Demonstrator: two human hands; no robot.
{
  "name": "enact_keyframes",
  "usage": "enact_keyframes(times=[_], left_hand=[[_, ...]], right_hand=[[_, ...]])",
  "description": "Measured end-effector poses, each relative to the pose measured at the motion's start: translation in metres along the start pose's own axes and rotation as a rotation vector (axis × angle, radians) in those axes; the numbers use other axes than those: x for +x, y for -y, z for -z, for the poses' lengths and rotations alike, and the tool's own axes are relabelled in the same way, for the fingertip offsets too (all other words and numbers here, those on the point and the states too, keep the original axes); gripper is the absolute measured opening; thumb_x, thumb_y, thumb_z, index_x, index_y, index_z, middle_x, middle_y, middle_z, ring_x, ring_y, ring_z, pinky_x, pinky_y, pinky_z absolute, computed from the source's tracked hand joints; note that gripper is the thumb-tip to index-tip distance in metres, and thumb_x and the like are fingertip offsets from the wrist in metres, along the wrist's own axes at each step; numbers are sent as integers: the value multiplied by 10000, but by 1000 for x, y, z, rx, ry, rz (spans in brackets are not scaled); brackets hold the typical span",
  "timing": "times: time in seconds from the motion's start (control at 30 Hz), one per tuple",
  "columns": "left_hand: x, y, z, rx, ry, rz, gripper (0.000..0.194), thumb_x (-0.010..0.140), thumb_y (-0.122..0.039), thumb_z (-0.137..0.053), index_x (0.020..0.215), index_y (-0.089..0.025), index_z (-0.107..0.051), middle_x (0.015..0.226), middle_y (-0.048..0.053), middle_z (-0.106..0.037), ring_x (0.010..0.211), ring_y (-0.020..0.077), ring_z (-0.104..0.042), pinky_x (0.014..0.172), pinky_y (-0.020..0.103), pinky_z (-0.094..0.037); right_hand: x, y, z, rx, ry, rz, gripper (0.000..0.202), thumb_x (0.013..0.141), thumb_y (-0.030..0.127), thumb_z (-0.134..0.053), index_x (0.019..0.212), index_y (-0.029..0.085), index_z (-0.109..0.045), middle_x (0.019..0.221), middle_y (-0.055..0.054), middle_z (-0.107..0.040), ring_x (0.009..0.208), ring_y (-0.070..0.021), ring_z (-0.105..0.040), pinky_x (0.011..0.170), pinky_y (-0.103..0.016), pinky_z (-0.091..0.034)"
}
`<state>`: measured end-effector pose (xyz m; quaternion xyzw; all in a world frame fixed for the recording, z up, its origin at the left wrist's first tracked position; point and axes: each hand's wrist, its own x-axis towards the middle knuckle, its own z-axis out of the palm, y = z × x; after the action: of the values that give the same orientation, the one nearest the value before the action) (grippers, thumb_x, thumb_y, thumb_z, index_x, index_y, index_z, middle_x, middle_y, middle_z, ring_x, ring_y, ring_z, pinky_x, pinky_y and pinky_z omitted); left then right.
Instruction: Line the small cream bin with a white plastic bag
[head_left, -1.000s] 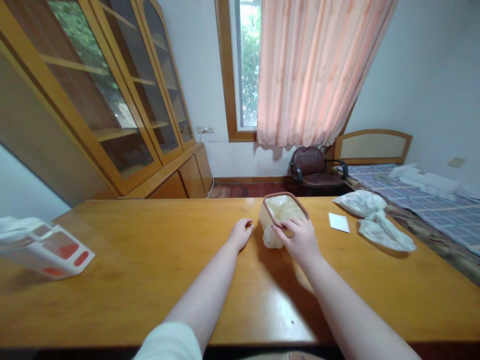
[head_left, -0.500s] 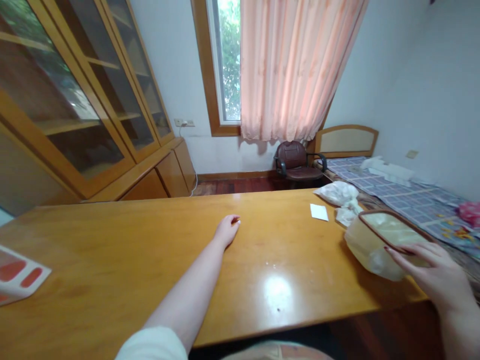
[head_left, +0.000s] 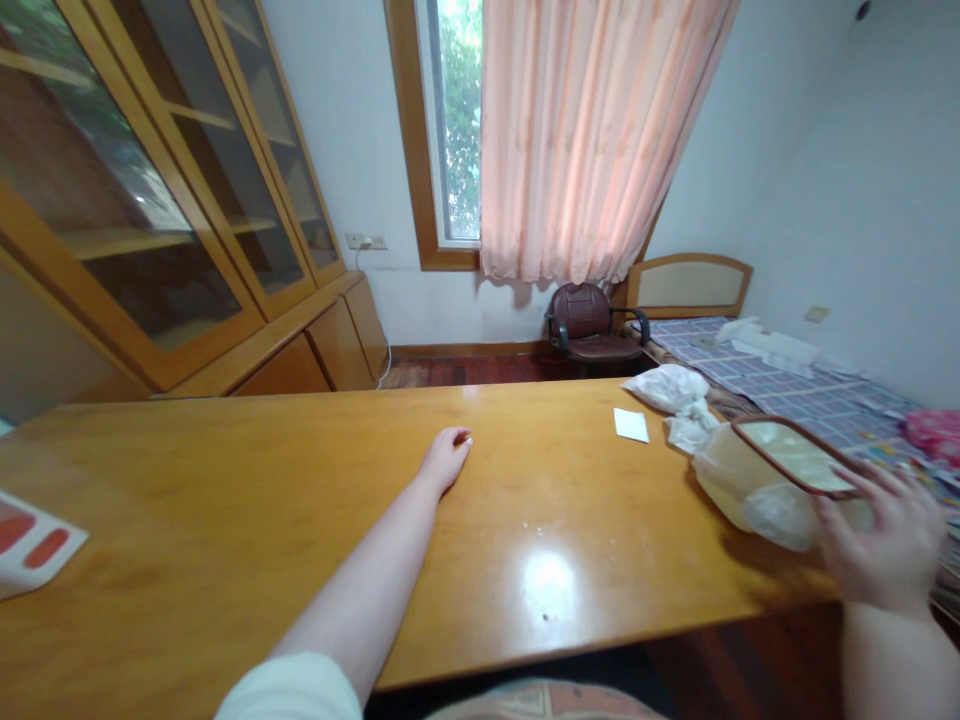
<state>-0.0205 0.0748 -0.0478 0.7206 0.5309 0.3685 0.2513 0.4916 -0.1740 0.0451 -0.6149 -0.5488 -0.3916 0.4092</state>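
My left hand (head_left: 446, 458) rests on the wooden table (head_left: 300, 530) with its fingers curled in and nothing visible in them. At the table's right side, my right hand (head_left: 881, 530) is at the brown rim of a trash bin (head_left: 739, 480), thumb on the near side and fingers over the edge; the hand is slightly blurred. The bin is pale, tilted, and lined with a clear plastic bag that hangs over its outside. Just beyond it lie a knotted white plastic bag (head_left: 667, 387) and a square white paper (head_left: 631, 425).
A white and orange object (head_left: 37, 545) sits at the table's left edge. Small crumbs dot the tabletop near the light's reflection. Behind the table are a brown office chair (head_left: 589, 320), a bed (head_left: 720, 350) on the right, and a glass-door cabinet (head_left: 187, 260) on the left.
The trash bin has shifted slightly right relative to the table, and my right hand has turned with its fingers further along the rim. My left hand stays curled on the table.
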Motion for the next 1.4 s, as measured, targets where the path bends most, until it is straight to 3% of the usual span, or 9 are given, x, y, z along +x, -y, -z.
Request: enact_keyframes(times=[0.07, 0.1, 0.2, 0.3, 0.4, 0.47, 0.63, 0.93, 1.4], left_hand=[[0, 2, -1, 6, -3, -4, 237, 831, -238, -556, 1026, -143, -653, 1064, 110, -670, 1009, 221, -636, 958, 369, -487], [1, 2, -1, 11, -1, -6, 236, 831, -240, -558, 1025, -146, -653, 1063, 107, -670, 1009, 219, -635, 959, 369, -486], [1, 2, -1, 27, 7, -8, 226, 825, -233, -564, 1014, -153, -657, 1054, 97, -675, 1003, 216, -634, 958, 372, -485], [1, 1, -1, 42, 12, -8, 219, 825, -220, -559, 1006, -150, -659, 1052, 96, -678, 999, 214, -632, 961, 377, -484], [1, 0, 0, 51, 14, -9, 219, 825, -210, -556, 1005, -143, -662, 1054, 102, -680, 1001, 215, -632, 962, 377, -483], [0, -1, 0, 55, 15, -10, 213, 825, -206, -556, 996, -143, -666, 1047, 100, -684, 998, 211, -634, 959, 371, -486], [-1, -1, 1, 57, 29, -8, 210, 834, -214, -552, 998, -147, -665, 1040, 90, -688, 990, 199, -639, 949, 351, -493], [1, -2, 1, 59, 54, -7, 219, 830, -227, -561, 1004, -147, -667, 1043, 93, -690, 992, 212, -641, 949, 363, -490], [0, -5, 2, 173, 42, -27, 230, 843, -235, -538, 1018, -155, -663, 1047, 81, -694, 994, 191, -640, 942, 327, -493]], right_hand=[[-5, 26, -6, 14, -120, 31, 190, 789, 417, -618, 903, 268, -651, 954, -134, -687, 1009, -346, -636, 955, -520, -421], [-7, 43, -14, 76, -88, 50, 154, 788, 377, -621, 894, 268, -647, 928, -115, -690, 947, -314, -655, 925, -488, -456], [-10, 94, -59, 242, 410, 20, 224, 846, 405, -545, 918, 226, -659, 1053, -106, -670, 998, -259, -646, 914, -409, -490], [-9, 127, -119, 120, 943, -91, 469, 857, 491, -523, 1124, 120, -631, 1271, -208, -575, 1173, -317, -563, 993, -423, -437], [-7, 135, -164, -42, 1161, -110, 700, 838, 567, -530, 1336, 77, -486, 1471, -256, -362, 1301, -369, -441, 1059, -467, -359], [-7, 135, -177, -74, 1243, -105, 735, 870, 570, -472, 1413, 80, -399, 1516, -239, -294, 1374, -358, -344, 1095, -490, -305], [-26, 127, -157, -24, 1309, -130, 751, 887, 589, -393, 1475, 129, -315, 1552, -173, -248, 1438, -318, -219, 1132, -550, -219], [-84, 65, -79, 48, 1119, -64, 716, 879, 547, -408, 1454, 123, -367, 1515, -166, -335, 1399, -301, -323, 1137, -505, -275], [-98, 61, -59, 127, 1007, -87, 623, 887, 558, -409, 1330, 133, -515, 1417, -168, -485, 1315, -295, -454, 1114, -501, -333]])
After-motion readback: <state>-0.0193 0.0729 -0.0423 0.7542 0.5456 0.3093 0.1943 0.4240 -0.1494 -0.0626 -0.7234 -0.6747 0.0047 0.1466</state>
